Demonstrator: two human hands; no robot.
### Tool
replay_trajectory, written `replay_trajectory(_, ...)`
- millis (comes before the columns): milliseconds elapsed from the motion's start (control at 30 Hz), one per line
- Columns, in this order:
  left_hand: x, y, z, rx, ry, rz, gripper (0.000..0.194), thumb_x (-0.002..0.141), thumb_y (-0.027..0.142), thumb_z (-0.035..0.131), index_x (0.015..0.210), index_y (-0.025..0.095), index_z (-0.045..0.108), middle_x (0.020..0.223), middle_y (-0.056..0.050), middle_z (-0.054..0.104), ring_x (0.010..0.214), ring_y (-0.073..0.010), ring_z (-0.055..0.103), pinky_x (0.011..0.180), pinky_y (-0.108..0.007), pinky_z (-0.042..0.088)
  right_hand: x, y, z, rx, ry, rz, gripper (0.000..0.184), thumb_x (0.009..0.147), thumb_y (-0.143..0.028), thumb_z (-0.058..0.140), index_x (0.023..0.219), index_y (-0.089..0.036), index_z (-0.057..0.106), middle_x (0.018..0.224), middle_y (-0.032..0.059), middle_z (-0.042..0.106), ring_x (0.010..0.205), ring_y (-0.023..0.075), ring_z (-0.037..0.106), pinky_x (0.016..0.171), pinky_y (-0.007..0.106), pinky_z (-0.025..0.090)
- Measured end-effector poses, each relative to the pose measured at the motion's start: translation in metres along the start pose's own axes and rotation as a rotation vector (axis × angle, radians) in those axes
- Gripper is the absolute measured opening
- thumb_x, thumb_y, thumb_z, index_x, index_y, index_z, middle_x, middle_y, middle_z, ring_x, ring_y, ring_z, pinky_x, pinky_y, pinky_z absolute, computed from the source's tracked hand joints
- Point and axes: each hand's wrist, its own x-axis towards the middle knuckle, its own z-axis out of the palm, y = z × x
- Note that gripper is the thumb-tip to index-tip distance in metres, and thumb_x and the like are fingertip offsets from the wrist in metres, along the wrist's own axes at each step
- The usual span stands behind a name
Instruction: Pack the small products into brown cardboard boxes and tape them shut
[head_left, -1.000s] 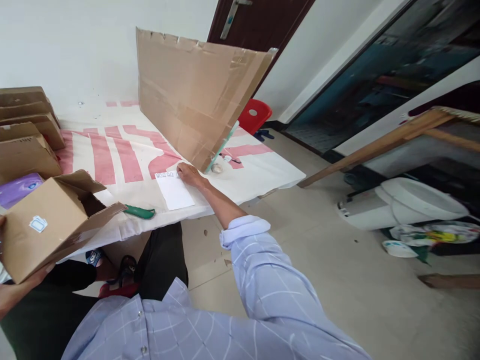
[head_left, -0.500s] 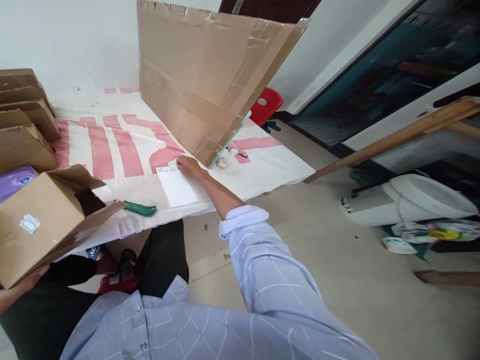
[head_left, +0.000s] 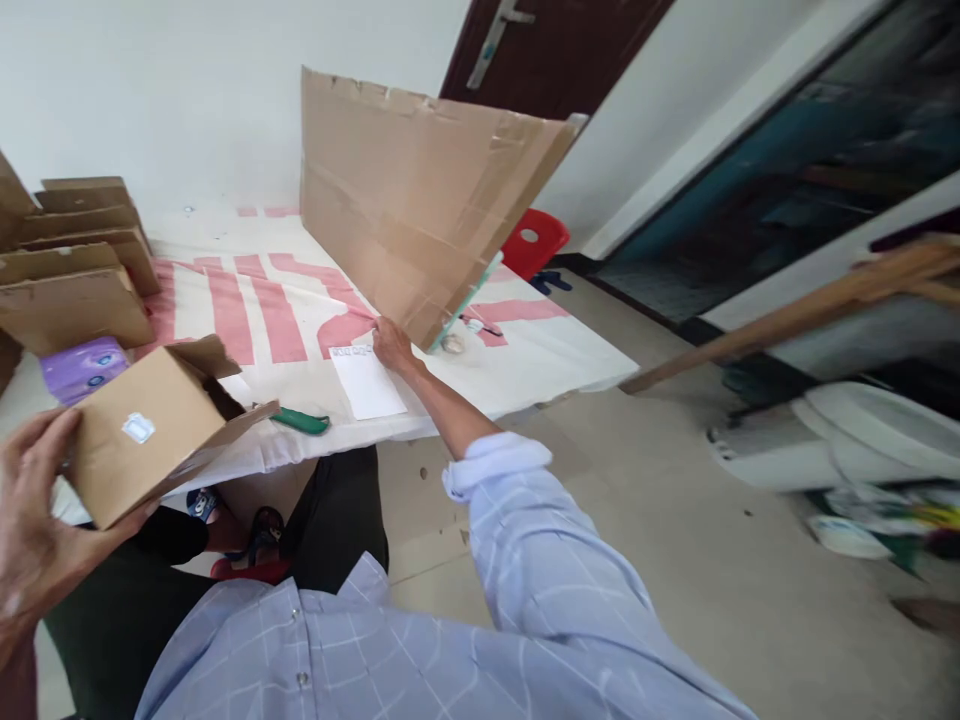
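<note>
My left hand [head_left: 46, 515] grips the closed end of a small cardboard box [head_left: 142, 435], thumb below and fingers on the far side. The box lies tilted over the table's front edge, its flaps open toward the right, with a small blue-and-white sticker on the side facing me. My right hand [head_left: 393, 346] rests on the tabletop by the upper right corner of a white sticker sheet [head_left: 369, 385]. Its fingers are bent together, and what they hold, if anything, is hidden. A green-handled cutter [head_left: 301, 421] lies between box and sheet.
A large cardboard panel [head_left: 427, 200] stands on the table just beyond my right hand. At the left are several cardboard boxes [head_left: 75, 300] and a purple tissue pack [head_left: 84, 368]. A red chair [head_left: 536, 240] is behind the table; a white bucket [head_left: 810, 440] stands right.
The view has shifted, so the table sits lower and further right. My left hand now shows almost whole on the box. My right hand has stayed near the sheet's upper right corner.
</note>
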Motion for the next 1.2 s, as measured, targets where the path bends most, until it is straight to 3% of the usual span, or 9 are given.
replay_trajectory(100, -0.006, 0.008, 0.002, -0.009, -0.021, 0.003, 0.100, 0.080, 0.046, 0.085, 0.167, 0.033, 0.039, 0.156, -0.015, 0.049, 0.144, -0.0438, 0.055, 0.119, -0.066, 0.052, -0.022, -0.048, -0.012, 0.108, 0.137, -0.138, 0.029, 0.105, -0.018, 0.038, 0.114, -0.017, 0.066, 0.118, 0.0172, 0.071, 0.105, 0.0272, 0.061, 0.095, 0.041, 0.049)
replay_trajectory(167, -0.009, 0.012, 0.004, -0.023, -0.052, -0.016, 0.102, 0.078, 0.042, 0.088, 0.166, 0.030, 0.037, 0.157, -0.017, 0.047, 0.147, -0.0424, 0.053, 0.121, -0.062, 0.051, -0.048, -0.091, -0.024, 0.324, 0.316, -0.417, 0.026, 0.108, -0.027, 0.044, 0.113, -0.020, 0.069, 0.113, 0.0126, 0.070, 0.103, 0.0268, 0.063, 0.091, 0.041, 0.053)
replay_trajectory(233, -0.010, 0.015, 0.006, -0.048, -0.073, -0.017, 0.104, 0.076, 0.040, 0.089, 0.165, 0.028, 0.037, 0.158, -0.018, 0.045, 0.149, -0.0429, 0.050, 0.123, -0.061, 0.049, -0.083, -0.137, -0.041, 0.440, 0.383, -0.701, 0.024, 0.109, -0.031, 0.051, 0.116, -0.022, 0.072, 0.114, 0.0111, 0.070, 0.109, 0.0279, 0.064, 0.091, 0.042, 0.055)
replay_trajectory(333, -0.012, 0.020, 0.009, -0.075, -0.079, -0.013, 0.103, 0.076, 0.034, 0.088, 0.165, 0.027, 0.037, 0.159, -0.019, 0.044, 0.151, -0.0431, 0.048, 0.124, -0.062, 0.048, -0.138, -0.197, -0.066, 0.408, 0.345, -1.023, 0.022, 0.107, -0.025, 0.057, 0.119, -0.024, 0.076, 0.114, 0.0105, 0.070, 0.109, 0.0282, 0.063, 0.095, 0.045, 0.056)
replay_trajectory(433, -0.014, 0.026, 0.012, -0.087, -0.064, -0.011, 0.104, 0.073, 0.030, 0.089, 0.164, 0.027, 0.038, 0.160, -0.020, 0.043, 0.150, -0.0437, 0.050, 0.124, -0.063, 0.048, -0.167, -0.232, -0.075, 0.281, 0.273, -1.174, 0.024, 0.106, -0.018, 0.058, 0.120, -0.022, 0.078, 0.112, 0.0117, 0.070, 0.107, 0.0274, 0.062, 0.093, 0.044, 0.055)
replay_trajectory(700, -0.019, 0.028, 0.017, -0.133, -0.084, -0.031, 0.110, 0.072, 0.027, 0.086, 0.168, 0.029, 0.031, 0.162, -0.020, 0.039, 0.153, -0.0448, 0.046, 0.124, -0.064, 0.047, -0.171, -0.250, -0.064, 0.023, 0.255, -1.285, 0.024, 0.109, -0.017, 0.056, 0.117, -0.019, 0.079, 0.107, 0.0109, 0.072, 0.104, 0.0254, 0.058, 0.092, 0.041, 0.048)
replay_trajectory(1200, -0.020, 0.025, 0.021, -0.148, -0.080, -0.005, 0.108, 0.071, 0.028, 0.087, 0.165, 0.026, 0.034, 0.161, -0.021, 0.039, 0.151, -0.0440, 0.046, 0.124, -0.063, 0.047, -0.172, -0.253, -0.064, 0.007, 0.209, -1.307, 0.028, 0.110, -0.016, 0.050, 0.100, -0.019, 0.076, 0.102, 0.0103, 0.070, 0.101, 0.0255, 0.056, 0.091, 0.040, 0.046)
